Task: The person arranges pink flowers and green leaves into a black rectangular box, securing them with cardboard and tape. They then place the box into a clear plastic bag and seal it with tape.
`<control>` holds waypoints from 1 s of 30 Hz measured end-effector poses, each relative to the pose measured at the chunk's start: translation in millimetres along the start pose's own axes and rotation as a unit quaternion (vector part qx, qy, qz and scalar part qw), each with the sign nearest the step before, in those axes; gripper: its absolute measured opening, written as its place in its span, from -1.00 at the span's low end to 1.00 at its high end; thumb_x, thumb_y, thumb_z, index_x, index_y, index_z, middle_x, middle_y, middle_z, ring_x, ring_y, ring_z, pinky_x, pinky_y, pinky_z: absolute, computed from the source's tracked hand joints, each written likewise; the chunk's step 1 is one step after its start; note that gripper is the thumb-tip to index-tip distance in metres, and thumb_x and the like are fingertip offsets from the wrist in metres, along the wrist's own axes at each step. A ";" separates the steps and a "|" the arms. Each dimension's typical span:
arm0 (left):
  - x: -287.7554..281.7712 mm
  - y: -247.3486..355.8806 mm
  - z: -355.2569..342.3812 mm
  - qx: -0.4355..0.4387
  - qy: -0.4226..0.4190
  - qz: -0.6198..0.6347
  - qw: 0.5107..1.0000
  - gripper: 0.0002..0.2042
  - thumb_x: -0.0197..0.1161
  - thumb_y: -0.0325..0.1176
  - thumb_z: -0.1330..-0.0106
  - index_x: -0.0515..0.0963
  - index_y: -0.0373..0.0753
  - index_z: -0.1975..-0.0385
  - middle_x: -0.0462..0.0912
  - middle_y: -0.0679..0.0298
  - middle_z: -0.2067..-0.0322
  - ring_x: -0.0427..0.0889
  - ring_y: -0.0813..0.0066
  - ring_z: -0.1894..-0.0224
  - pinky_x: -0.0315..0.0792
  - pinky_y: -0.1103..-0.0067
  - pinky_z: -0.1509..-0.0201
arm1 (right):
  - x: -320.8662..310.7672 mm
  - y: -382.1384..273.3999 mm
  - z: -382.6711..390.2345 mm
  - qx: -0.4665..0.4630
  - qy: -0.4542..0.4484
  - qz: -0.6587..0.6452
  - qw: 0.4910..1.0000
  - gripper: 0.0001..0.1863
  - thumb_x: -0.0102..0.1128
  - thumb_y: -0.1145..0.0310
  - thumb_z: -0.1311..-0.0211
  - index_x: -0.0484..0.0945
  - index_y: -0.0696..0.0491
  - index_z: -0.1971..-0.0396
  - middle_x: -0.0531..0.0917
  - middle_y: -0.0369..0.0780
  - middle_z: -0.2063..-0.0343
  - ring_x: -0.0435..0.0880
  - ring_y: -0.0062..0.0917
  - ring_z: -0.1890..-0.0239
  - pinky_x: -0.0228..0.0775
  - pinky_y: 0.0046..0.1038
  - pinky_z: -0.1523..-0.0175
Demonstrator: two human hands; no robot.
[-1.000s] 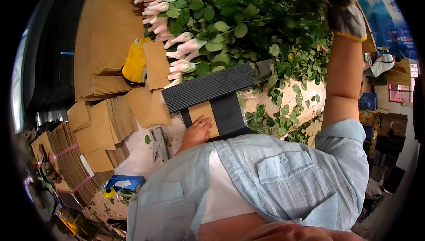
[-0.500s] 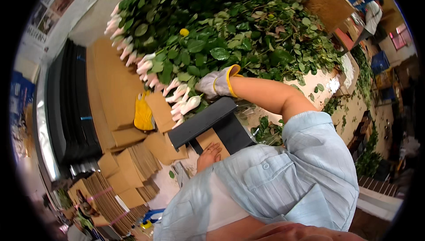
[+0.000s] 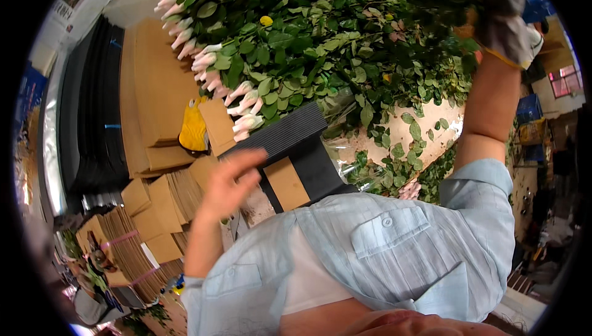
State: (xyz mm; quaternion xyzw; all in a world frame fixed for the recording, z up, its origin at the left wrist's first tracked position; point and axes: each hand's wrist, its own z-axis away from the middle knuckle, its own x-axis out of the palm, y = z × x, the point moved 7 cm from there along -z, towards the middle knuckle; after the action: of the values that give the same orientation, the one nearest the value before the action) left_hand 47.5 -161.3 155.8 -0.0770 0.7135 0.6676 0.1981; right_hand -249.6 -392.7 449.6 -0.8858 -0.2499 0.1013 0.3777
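My right hand, in a grey glove with a yellow cuff, is raised at the far upper right. Its fingers look closed round a leafy rose stem, dark and blurred; the bloom cannot be made out. My bare left hand, smeared by motion, has its fingers apart above the left end of a black corrugated sheet. A brown cardboard piece lies on the black material before my chest. Beyond it are piled long-stemmed roses, their pale pink heads in white sleeves pointing left.
A yellow glove lies on cardboard at the left, beside a stack of black sheets. Cardboard pieces are stacked nearer me. Loose leaves and clear plastic lie on the table at right. Another person is partly visible behind my glove.
My right hand has swung from the rose heads up to the far right, with foliage beside it. My left hand has lifted off the cardboard piece and moved left. Fewer rose heads show near the black sheet.
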 end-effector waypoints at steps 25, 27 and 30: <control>-82.6 78.8 -164.0 0.241 0.136 -0.312 0.909 -0.65 0.39 -0.43 -0.08 0.59 -0.19 0.08 0.69 0.08 0.25 0.67 0.13 0.16 0.53 0.39 0.06 | 161.0 219.3 72.4 0.059 -0.432 0.413 0.799 -0.54 0.17 0.60 -0.11 0.48 0.06 -0.08 0.66 -0.11 0.14 0.64 -0.38 0.03 0.50 -0.34 -0.09; -98.7 26.3 -166.3 0.162 0.142 -0.163 0.963 -0.48 0.45 -0.29 -0.10 0.52 -0.14 -0.11 0.60 0.18 -0.04 0.58 0.20 -0.08 0.43 0.39 -0.19 | 110.2 230.8 53.7 0.276 -0.298 0.293 0.866 -0.53 0.21 0.56 -0.14 0.47 0.06 -0.10 0.66 -0.08 0.14 0.66 -0.29 0.04 0.54 -0.36 -0.05; -158.1 -119.6 -162.9 0.059 0.325 -0.277 0.903 -0.51 0.38 -0.17 -0.19 0.51 -0.14 -0.13 0.52 0.08 -0.13 0.47 0.09 -0.17 0.37 0.30 -0.23 | 48.3 195.5 3.3 0.269 -0.142 0.181 0.935 -0.57 0.19 0.47 -0.18 0.47 0.10 -0.09 0.66 -0.08 0.15 0.67 -0.32 0.07 0.57 -0.36 -0.01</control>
State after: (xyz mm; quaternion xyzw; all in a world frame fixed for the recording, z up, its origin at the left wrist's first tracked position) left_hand 206.8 -357.5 111.4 -0.4721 0.7262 0.4809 0.1361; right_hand -138.0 -481.0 307.0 -0.7575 -0.0995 0.3566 0.5377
